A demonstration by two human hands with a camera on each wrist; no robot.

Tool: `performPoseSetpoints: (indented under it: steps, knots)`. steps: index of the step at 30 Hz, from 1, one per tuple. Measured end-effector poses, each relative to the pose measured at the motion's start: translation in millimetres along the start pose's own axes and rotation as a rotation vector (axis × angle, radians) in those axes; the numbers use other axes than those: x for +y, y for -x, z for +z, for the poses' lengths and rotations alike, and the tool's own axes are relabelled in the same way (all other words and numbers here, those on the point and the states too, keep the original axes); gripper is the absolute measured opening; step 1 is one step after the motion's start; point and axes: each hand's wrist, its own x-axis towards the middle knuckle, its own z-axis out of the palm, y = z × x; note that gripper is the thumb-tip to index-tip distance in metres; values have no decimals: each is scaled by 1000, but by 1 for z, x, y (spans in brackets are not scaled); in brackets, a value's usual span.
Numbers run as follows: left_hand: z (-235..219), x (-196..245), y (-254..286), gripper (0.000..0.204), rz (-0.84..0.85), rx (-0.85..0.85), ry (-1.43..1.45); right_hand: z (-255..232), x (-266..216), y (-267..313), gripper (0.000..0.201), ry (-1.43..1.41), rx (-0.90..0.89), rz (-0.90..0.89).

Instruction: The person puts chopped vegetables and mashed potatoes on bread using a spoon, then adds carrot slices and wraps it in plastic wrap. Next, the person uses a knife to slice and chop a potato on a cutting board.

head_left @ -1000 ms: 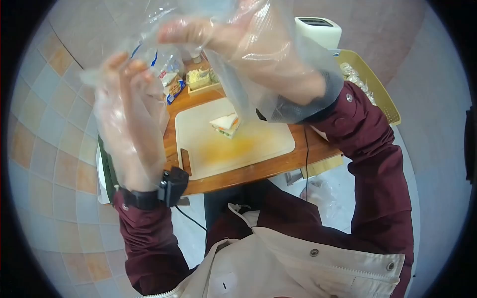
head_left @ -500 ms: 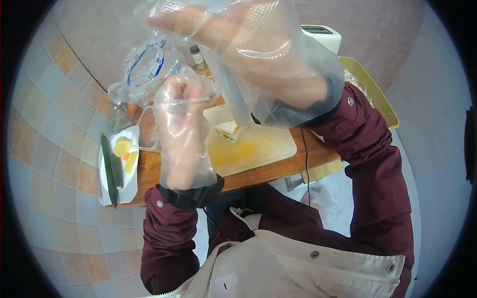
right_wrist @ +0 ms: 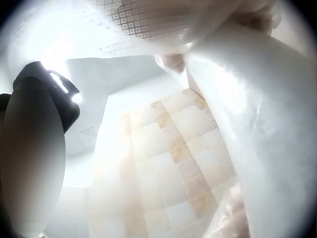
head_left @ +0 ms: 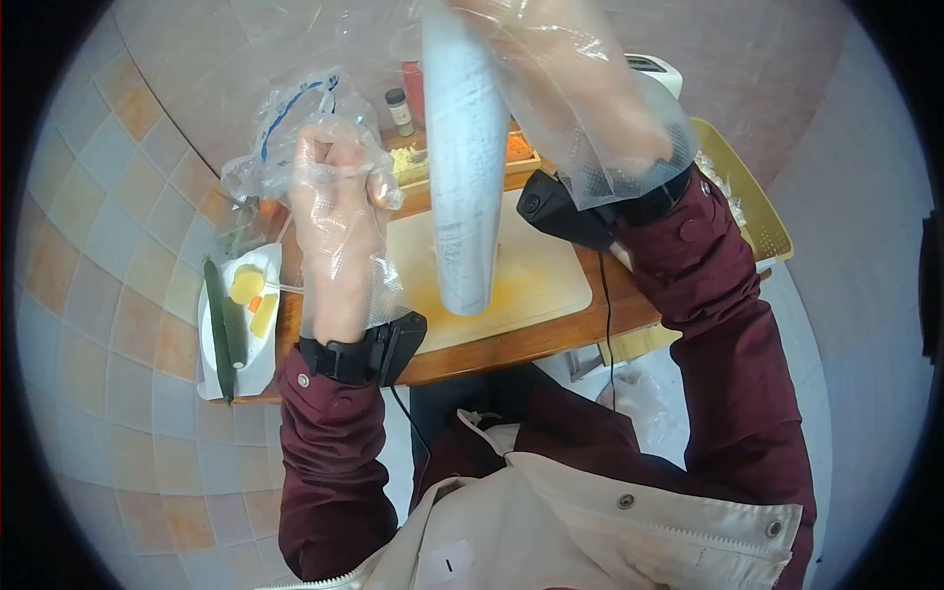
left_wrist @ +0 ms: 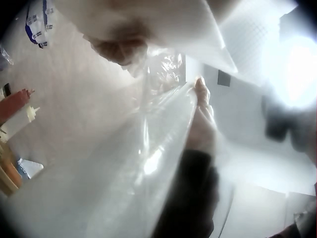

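Note:
My right hand, in a loose clear plastic glove, grips a long bluish-white roll of cling film near its upper end. The roll hangs upright over the cream cutting board. Left of it, my gloved left hand is raised with curled fingers, pinching film. Clear film stretches near both hands in the left wrist view. The roll fills the right side of the right wrist view, its surface close to the camera. It covers the sandwich on the board.
A cucumber and cut yellow pieces lie on a white tray at left. Behind the board stand a seasoning jar, shredded carrot and a crumpled clear bag. A toaster and yellow basket stand at right.
My left hand moved right and its fingers curled, then it shifted slightly back left. The roll in my right hand has swung down into view, covering the sandwich that was visible before.

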Motion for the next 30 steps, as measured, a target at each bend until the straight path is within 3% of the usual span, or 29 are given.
performPoseSetpoints:
  steps: [2, 5, 7, 8, 10, 12, 14, 15, 16, 19, 24, 28, 30]
  knots:
    - [-2, 1, 1, 18, -13, 25, -63, 0, 6, -1, 69, -288, -133, -3]
    - [1, 5, 9, 20, 5, 23, -133, 15, 24, -21, 68, 43, 59, -220]
    - [6, 9, 19, 15, 116, 169, 210, 22, 21, -19, 67, 210, 107, -257]
    - [5, 7, 19, 15, 119, 161, 215, 24, 19, -18, 67, 263, 123, -267]
    - [-3, -11, 22, 35, -187, 341, -181, 28, 15, -15, 67, 320, 136, -273]
    - [-5, -43, 36, 35, -159, 256, -67, 32, 13, -14, 67, 358, 140, -270]
    - [22, -48, 49, 22, 286, 143, -218, 34, 12, -13, 67, 373, 146, -256]
    - [18, -31, 54, 19, 232, 62, -422, 35, 12, -12, 67, 371, 147, -247]
    - [13, -32, 54, 19, 229, 64, -420, 36, 12, -12, 67, 363, 150, -236]
    - [1, -33, 51, 18, 136, 101, -343, 34, 10, -11, 67, 305, 153, -201]
    - [-21, -33, 40, 12, 66, 14, 20, 28, -2, -11, 67, 41, 146, -56]
    - [-46, -26, 37, 16, -44, -66, 9, 31, -16, -15, 67, -232, 186, 101]
    - [-60, -30, 37, 22, -148, -378, 81, 30, -10, -21, 67, -317, 253, 193]
